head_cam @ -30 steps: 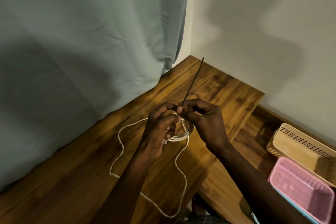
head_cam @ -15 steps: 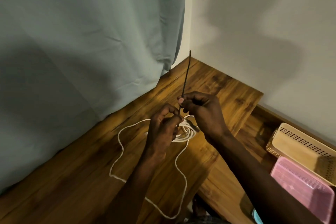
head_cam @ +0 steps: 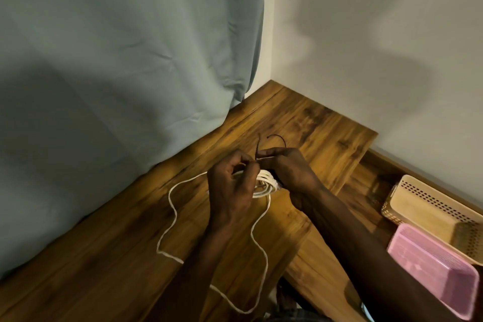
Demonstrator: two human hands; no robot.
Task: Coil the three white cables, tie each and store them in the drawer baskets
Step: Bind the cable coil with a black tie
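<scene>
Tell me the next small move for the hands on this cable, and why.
Probably twist the dark tie shut around the coiled cable. The left hand grips the coil while the right hand pinches the tie at its top, and the tie's ends stand loose and unjoined above the fingers. A long slack loop lies on the wooden top.

Grey-green curtain (head_cam: 117, 60) (creased) — white wall (head_cam: 366, 34) — wooden tabletop (head_cam: 104, 256).

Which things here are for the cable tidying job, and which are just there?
For the job:
- left hand
- right hand
- coiled white cable, held
- dark tie, pinched
- loose white cable on the table
- beige basket
- pink basket

Just there:
- curtain
- wall
- wooden table
</scene>
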